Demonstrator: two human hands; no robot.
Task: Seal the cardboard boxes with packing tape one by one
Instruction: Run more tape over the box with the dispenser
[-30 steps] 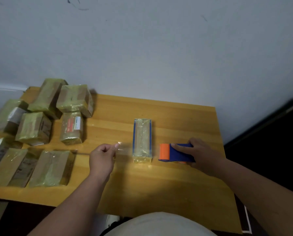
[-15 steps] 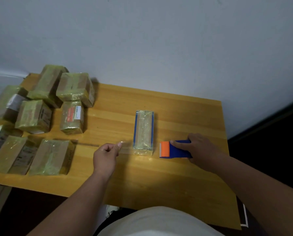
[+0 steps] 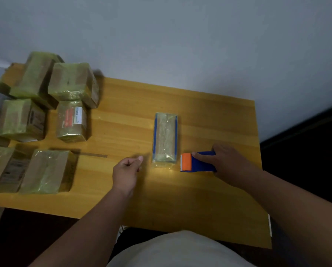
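A narrow blue-edged box (image 3: 165,137), wrapped in clear tape, lies lengthwise in the middle of the wooden table (image 3: 209,205). My right hand (image 3: 231,163) grips a blue tape dispenser with an orange front (image 3: 195,163), set on the table just right of the box's near end. My left hand (image 3: 125,170) is curled a little left of the box's near end, thumb against forefinger, pinching a faint clear strip of tape that runs toward the box.
Several tape-wrapped cardboard boxes crowd the table's left side, some stacked at the back (image 3: 72,83), others flat near the front edge (image 3: 45,170). A wall rises behind the table. Dark floor lies beyond the right edge.
Both hands stay almost where they were beside the box. The tape strip at my left fingers shows less clearly. The camera has tilted slightly.
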